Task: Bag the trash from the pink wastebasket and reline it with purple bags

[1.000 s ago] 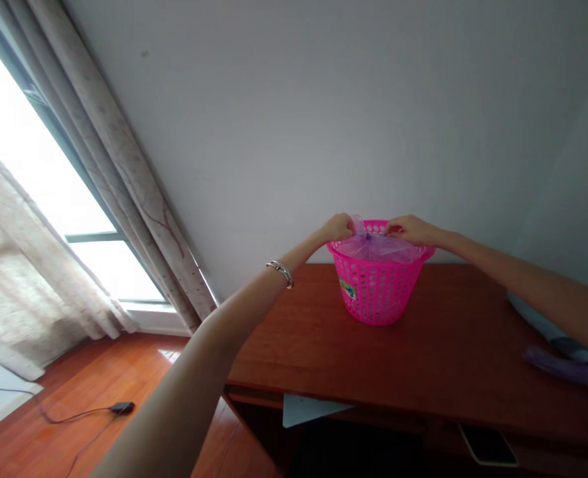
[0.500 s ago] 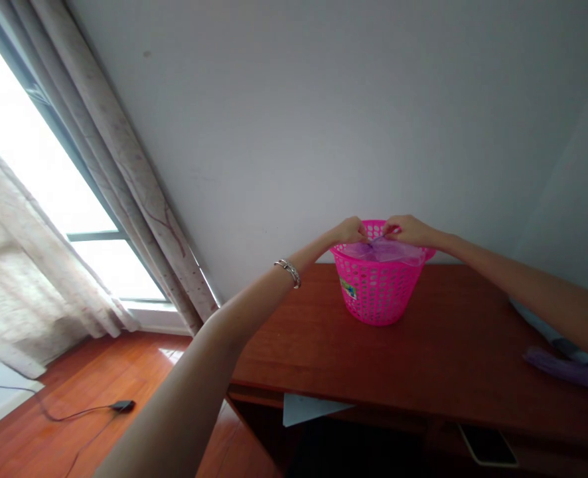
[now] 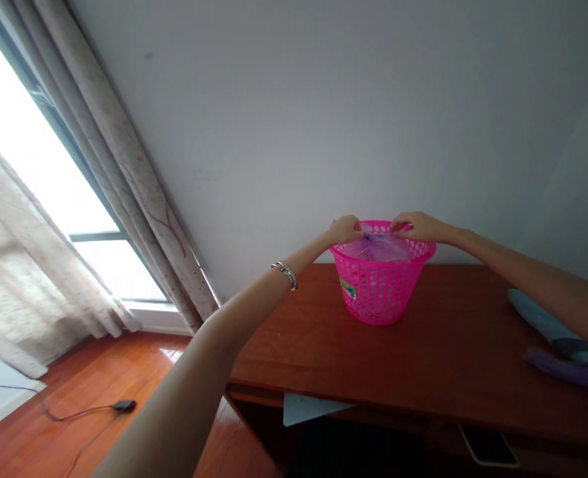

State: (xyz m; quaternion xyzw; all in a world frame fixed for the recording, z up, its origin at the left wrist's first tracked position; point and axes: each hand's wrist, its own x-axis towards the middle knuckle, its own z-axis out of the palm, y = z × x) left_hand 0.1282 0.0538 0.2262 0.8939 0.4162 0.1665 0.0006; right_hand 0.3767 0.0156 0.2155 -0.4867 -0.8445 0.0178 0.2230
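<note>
A bright pink perforated plastic basket (image 3: 379,292) stands upright on the brown wooden desk (image 3: 324,352), close to the wall. Thin translucent purple plastic bag (image 3: 379,248) lies bunched within its mouth. My left hand (image 3: 345,230), with bracelets on the wrist, pinches the bag's edge at the basket's left rim. Over the back right of the mouth, my right hand (image 3: 416,227) has its fingers closed on the same bag's edge. Both sets of fingertips are partly hidden, and the bag is stretched between them.
More purple plastic (image 3: 567,370) and a pale bag-like item (image 3: 543,318) lie at the desk's right. A phone (image 3: 488,445) and a sheet of paper (image 3: 308,409) show below the desktop. A black adapter (image 3: 123,405) with cords rests on the floor near the curtain (image 3: 139,199).
My hands have moved farther apart, drawing the purple bag's edge out between them. The bag has dropped off the basket's front right rim and sits more inside. The basket has stayed put.
</note>
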